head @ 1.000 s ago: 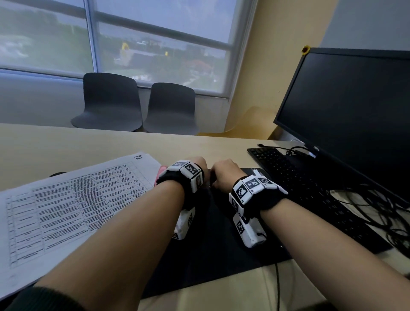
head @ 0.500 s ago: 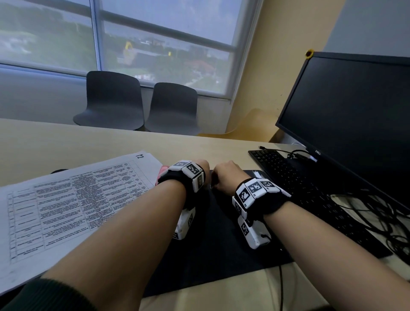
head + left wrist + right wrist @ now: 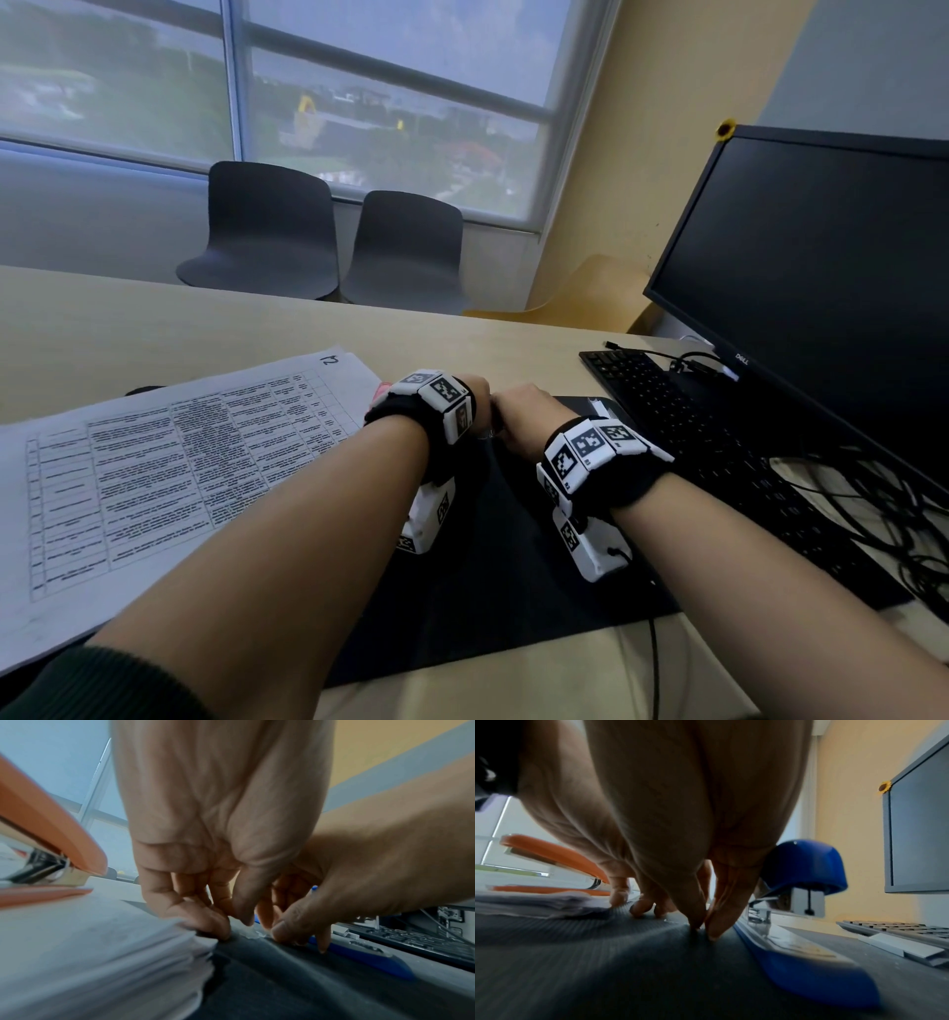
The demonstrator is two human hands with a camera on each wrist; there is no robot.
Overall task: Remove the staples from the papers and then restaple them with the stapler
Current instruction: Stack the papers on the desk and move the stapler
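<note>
A thick stack of printed papers [image 3: 169, 478] lies on the left, its corner [image 3: 144, 941] reaching the black mat [image 3: 488, 606]. My left hand [image 3: 475, 393] is curled, fingertips [image 3: 221, 931] down on the mat at that corner, and one fingertip [image 3: 618, 894] touches the paper edge. Right beside it, my right hand [image 3: 524, 411] has thumb and forefinger [image 3: 700, 925] pinched together on the mat over a small shiny staple [image 3: 253, 935]. A blue stapler [image 3: 803, 866] stands just right of that hand. An orange stapler [image 3: 49, 825] sits on the papers.
A loose strip of staples [image 3: 898, 945] lies on the mat before the black keyboard [image 3: 683, 426]. The dark monitor [image 3: 821, 288] and tangled cables [image 3: 883, 519] fill the right side. Two grey chairs [image 3: 318, 236] stand beyond the desk's far edge.
Both hands stay close together at the corner of the papers; only small shifts of the wrists and of my head show.
</note>
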